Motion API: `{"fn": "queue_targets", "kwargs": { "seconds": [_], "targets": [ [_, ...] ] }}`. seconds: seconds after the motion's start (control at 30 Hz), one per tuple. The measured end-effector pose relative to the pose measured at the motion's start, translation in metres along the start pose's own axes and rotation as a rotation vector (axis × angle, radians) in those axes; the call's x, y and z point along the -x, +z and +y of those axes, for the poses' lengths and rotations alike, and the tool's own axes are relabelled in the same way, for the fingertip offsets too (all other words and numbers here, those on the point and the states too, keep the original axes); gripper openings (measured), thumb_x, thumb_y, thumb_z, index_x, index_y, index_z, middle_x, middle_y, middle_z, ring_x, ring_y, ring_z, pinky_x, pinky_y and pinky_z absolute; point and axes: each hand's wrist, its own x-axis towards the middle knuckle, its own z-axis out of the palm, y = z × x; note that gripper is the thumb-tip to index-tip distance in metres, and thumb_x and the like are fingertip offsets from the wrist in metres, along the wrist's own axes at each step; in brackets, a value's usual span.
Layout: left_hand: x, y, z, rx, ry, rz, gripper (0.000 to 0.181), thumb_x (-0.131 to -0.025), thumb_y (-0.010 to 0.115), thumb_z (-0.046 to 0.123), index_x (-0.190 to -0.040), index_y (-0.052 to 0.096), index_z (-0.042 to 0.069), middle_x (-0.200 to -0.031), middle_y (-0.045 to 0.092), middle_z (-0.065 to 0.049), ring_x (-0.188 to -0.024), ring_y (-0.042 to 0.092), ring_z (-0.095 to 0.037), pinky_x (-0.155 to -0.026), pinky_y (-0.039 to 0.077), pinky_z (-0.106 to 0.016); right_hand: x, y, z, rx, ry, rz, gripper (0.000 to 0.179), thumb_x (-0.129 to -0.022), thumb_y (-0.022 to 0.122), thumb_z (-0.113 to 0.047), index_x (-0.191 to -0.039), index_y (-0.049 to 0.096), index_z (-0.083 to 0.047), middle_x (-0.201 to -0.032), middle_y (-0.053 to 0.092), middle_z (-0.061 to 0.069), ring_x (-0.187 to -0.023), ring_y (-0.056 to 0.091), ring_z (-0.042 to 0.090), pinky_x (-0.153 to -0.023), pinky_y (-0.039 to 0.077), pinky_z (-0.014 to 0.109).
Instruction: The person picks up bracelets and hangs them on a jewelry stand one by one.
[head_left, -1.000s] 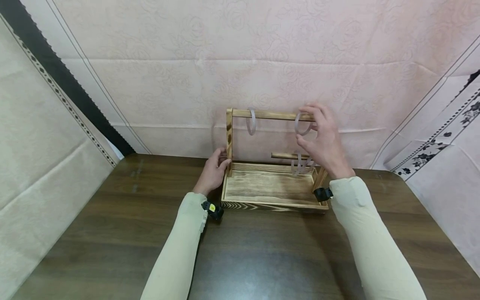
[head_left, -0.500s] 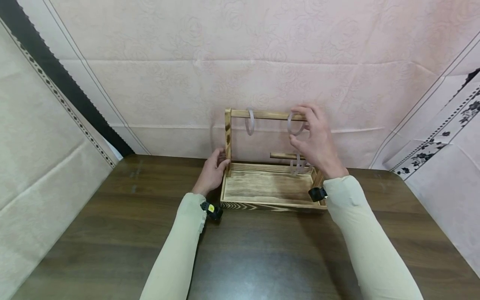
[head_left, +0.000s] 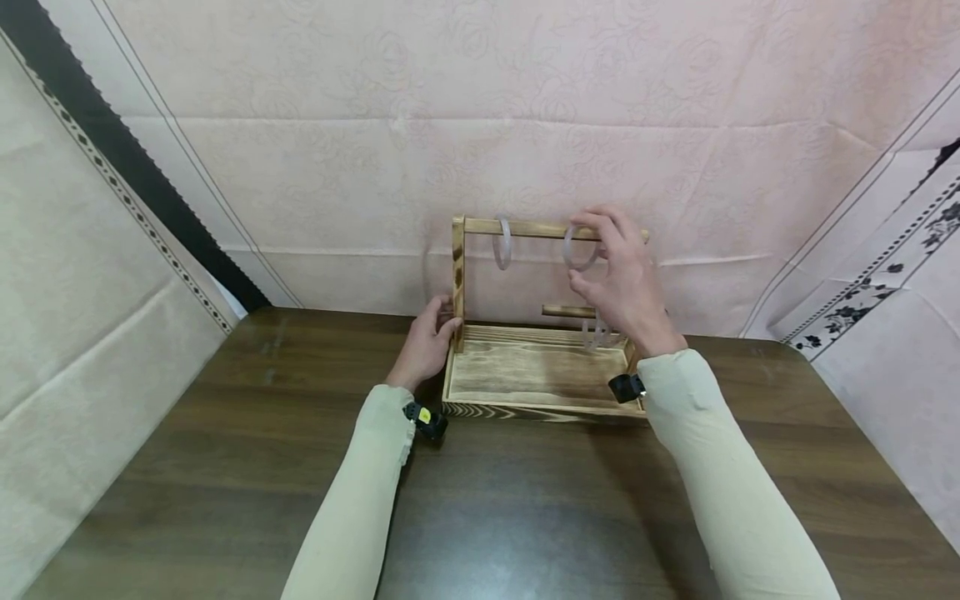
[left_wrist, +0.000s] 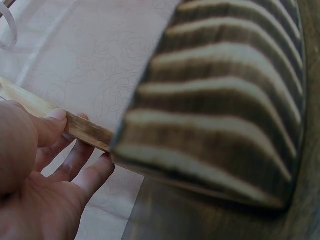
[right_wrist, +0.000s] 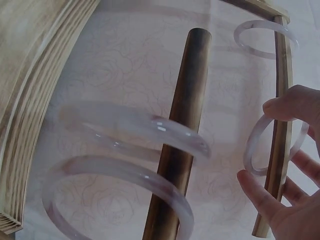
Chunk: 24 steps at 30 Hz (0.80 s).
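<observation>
On the table stands a wooden bangle stand (head_left: 525,367) with a tray base, a left post (head_left: 458,279), an upper bar (head_left: 536,230) and a lower rod (head_left: 564,311). My left hand (head_left: 422,346) grips the post low down, thumb and fingertips against it in the left wrist view. With my right hand (head_left: 626,279) I pinch a pale translucent bangle (right_wrist: 250,145) that encircles the upper bar near its free right end. Another bangle (head_left: 507,242) hangs farther left on that bar. Two more bangles, one of them a whitish bangle (right_wrist: 120,114), hang on the lower rod.
The stand is near the back edge of a dark brown wooden table (head_left: 487,517). Right behind it rises a pale pink rose-patterned cloth (head_left: 480,167). Light cloths with dark borders flank the table on both sides.
My right hand has slid the pinched bangle leftward along the upper bar, and the bar's right end now shows past my fingers. The left hand stays on the post.
</observation>
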Motion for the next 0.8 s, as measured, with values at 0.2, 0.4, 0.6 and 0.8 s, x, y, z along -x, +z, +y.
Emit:
{"fn": "queue_targets", "kwargs": {
  "seconds": [0.2, 0.4, 0.6, 0.8],
  "targets": [
    [0.000, 0.000, 0.001, -0.016, -0.008, -0.001, 0.033, -0.108, 0.049, 0.013, -0.140, 0.047, 0.006, -0.138, 0.059, -0.016, -0.135, 0.055, -0.030, -0.112, 0.048, -0.046, 0.001, 0.003, -0.002, 0.021, -0.018, -0.007, 0.065, -0.079, 0.081, 0.005, -0.138, 0.057, -0.010, -0.147, 0.048, 0.011, -0.129, 0.046, 0.029, -0.094, 0.056, 0.043],
    [0.001, -0.001, 0.002, -0.027, -0.009, -0.006, 0.033, -0.108, 0.049, 0.013, -0.140, 0.047, 0.006, -0.139, 0.058, -0.016, -0.135, 0.055, -0.030, -0.113, 0.048, -0.046, 0.000, 0.008, -0.002, 0.031, -0.034, 0.001, 0.066, -0.077, 0.081, 0.006, -0.137, 0.057, -0.009, -0.145, 0.050, 0.012, -0.119, 0.045, 0.032, -0.089, 0.051, 0.041],
    [0.000, -0.001, 0.001, -0.020, -0.012, -0.006, 0.034, -0.108, 0.049, 0.015, -0.141, 0.047, 0.007, -0.139, 0.058, -0.015, -0.135, 0.055, -0.030, -0.113, 0.048, -0.046, 0.001, 0.013, -0.004, 0.033, -0.014, -0.008, 0.066, -0.079, 0.081, 0.004, -0.138, 0.057, -0.011, -0.148, 0.049, 0.010, -0.122, 0.041, 0.033, -0.088, 0.044, 0.039],
    [0.000, -0.002, 0.002, -0.028, -0.024, -0.008, 0.034, -0.108, 0.049, 0.016, -0.141, 0.047, 0.007, -0.140, 0.057, -0.014, -0.136, 0.054, -0.029, -0.114, 0.047, -0.046, 0.001, 0.015, -0.006, 0.062, 0.003, -0.023, 0.066, -0.081, 0.081, -0.002, -0.141, 0.055, -0.015, -0.152, 0.046, 0.008, -0.124, 0.042, 0.031, -0.088, 0.045, 0.042]
  ]
}}
